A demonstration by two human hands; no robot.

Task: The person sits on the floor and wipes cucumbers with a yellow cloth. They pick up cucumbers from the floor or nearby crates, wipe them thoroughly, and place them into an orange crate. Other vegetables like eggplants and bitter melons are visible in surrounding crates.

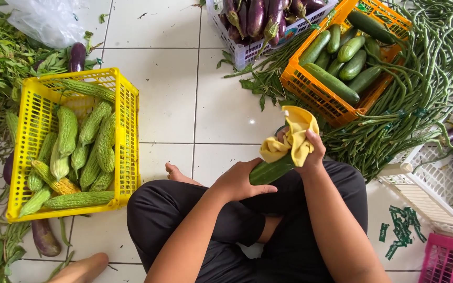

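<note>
White tiled floor (pixel 169 89) (leaf scraps), crates

Bright even daylight, soft shadows, sharp focus

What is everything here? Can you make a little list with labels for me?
Left hand: holds a green cucumber
Right hand: presses a yellow cloth on the cucumber
Orange crate: more cucumbers
Yellow crate: bumpy bitter gourds
White crate: purple eggplants
Right side: pile of long beans
Floor: white tiles
</note>
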